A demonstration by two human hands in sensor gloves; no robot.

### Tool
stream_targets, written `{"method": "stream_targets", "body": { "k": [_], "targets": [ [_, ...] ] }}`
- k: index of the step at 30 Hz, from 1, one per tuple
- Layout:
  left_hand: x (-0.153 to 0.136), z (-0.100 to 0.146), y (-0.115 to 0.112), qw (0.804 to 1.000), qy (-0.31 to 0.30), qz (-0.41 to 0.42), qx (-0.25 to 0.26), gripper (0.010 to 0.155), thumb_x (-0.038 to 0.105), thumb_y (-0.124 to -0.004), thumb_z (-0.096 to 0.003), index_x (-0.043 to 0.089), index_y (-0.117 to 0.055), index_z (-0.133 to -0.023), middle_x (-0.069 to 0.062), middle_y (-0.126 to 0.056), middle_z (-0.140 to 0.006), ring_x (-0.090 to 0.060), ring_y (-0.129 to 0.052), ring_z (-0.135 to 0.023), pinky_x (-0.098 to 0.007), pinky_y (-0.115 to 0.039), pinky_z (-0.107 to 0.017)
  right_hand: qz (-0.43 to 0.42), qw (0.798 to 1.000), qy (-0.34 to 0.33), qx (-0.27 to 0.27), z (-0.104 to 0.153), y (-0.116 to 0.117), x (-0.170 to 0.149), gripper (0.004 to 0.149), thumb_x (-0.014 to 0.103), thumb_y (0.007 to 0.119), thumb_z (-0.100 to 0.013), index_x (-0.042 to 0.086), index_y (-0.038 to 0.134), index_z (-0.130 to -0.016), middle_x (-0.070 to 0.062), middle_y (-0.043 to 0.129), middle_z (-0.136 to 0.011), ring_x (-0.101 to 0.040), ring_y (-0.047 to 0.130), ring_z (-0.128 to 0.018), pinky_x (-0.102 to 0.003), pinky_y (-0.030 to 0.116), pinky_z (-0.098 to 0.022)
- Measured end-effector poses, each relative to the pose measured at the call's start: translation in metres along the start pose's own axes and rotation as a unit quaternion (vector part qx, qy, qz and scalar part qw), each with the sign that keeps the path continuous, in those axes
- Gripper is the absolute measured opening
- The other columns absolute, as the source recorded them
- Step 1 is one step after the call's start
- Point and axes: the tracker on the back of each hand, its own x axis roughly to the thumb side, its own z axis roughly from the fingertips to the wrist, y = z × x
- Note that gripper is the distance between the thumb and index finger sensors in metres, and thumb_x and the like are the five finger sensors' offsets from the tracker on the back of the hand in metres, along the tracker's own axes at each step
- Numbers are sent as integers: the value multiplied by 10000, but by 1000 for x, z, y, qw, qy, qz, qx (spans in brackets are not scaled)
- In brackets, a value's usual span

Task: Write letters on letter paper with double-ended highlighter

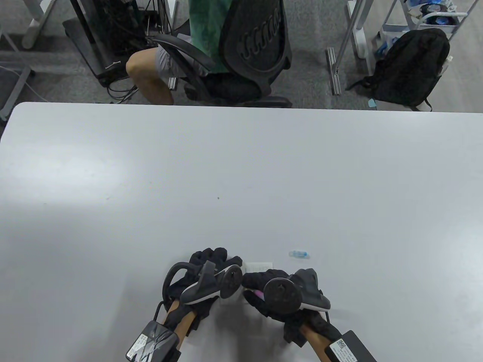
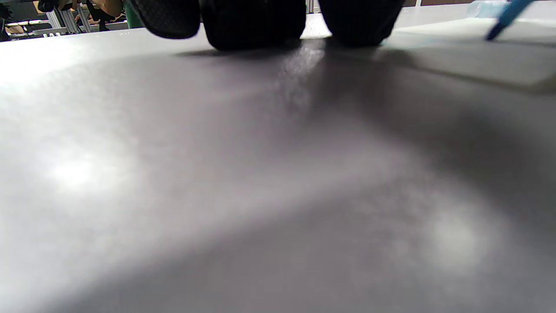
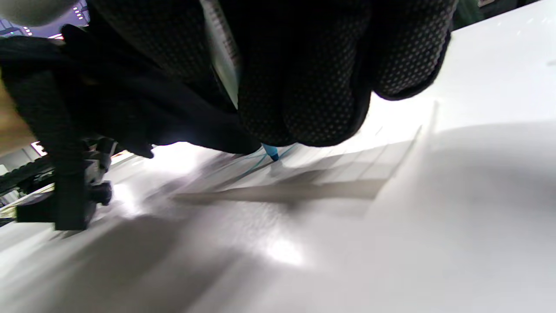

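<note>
A small sheet of letter paper (image 1: 260, 266) lies near the table's front edge, mostly hidden by both hands. My right hand (image 1: 262, 281) grips the double-ended highlighter, whose pink rear end (image 1: 258, 293) pokes out behind the fingers. In the right wrist view the fingers (image 3: 304, 87) curl round the white barrel (image 3: 221, 52), and the blue tip (image 3: 272, 153) touches the ruled paper (image 3: 356, 169) beside blue strokes. My left hand (image 1: 213, 260) rests on the paper's left side, its fingertips (image 2: 254, 24) pressed down. The blue tip (image 2: 506, 17) also shows in the left wrist view.
The highlighter's clear blue cap (image 1: 299, 254) lies on the grey table (image 1: 241, 181) just right of the paper. Beyond the far edge a person sits in a black office chair (image 1: 256, 41); a black backpack (image 1: 411, 68) stands on the floor at the right.
</note>
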Motion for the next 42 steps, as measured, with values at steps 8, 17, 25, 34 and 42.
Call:
{"method": "stream_targets", "body": {
  "k": [8, 17, 25, 34, 42],
  "targets": [
    [0, 0, 0, 1000, 0, -1, -1, 468, 396, -677, -600, 439, -559, -1050, -25, -578, -1123, -229, -694, -954, -540, -610, -804, 32, 998, 11, -56, 3, 2, 0, 521, 399, 688, -541, 73, 746, -943, -204, 941, -768, -380, 952, -623, -624, 720, -604],
    [0, 0, 0, 1000, -1, -2, -1, 467, 399, -677, -599, 444, -557, -1049, -24, -576, -1124, -228, -694, -954, -541, -610, -805, 59, 996, 34, -55, -12, 7, -6, 534, 397, 689, -540, 90, 703, -976, -203, 910, -820, -383, 932, -675, -627, 705, -615],
    [0, 0, 0, 1000, 0, -5, -1, 468, 401, -675, -599, 443, -555, -1049, -23, -577, -1123, -225, -698, -953, -538, -613, -803, 66, 995, 43, -59, -8, 2, -9, 536, 386, 707, -533, 59, 730, -957, -219, 929, -792, -392, 948, -645, -632, 719, -598],
    [1, 0, 1, 1000, 1, -7, -2, 467, 402, -673, -601, 443, -552, -1050, -23, -574, -1124, -226, -693, -955, -538, -613, -802, 42, 998, 15, -43, 3, 7, -3, 532, 393, 708, -531, 75, 733, -957, -203, 933, -795, -380, 951, -650, -621, 724, -607],
    [1, 0, 1, 1000, 2, -10, -2, 469, 404, -671, -599, 445, -547, -1050, -21, -573, -1125, -223, -693, -956, -539, -613, -802, 51, 997, 23, -43, 8, 2, -5, 534, 393, 711, -530, 54, 752, -941, -211, 954, -758, -376, 970, -605, -613, 750, -578]
  ]
}}
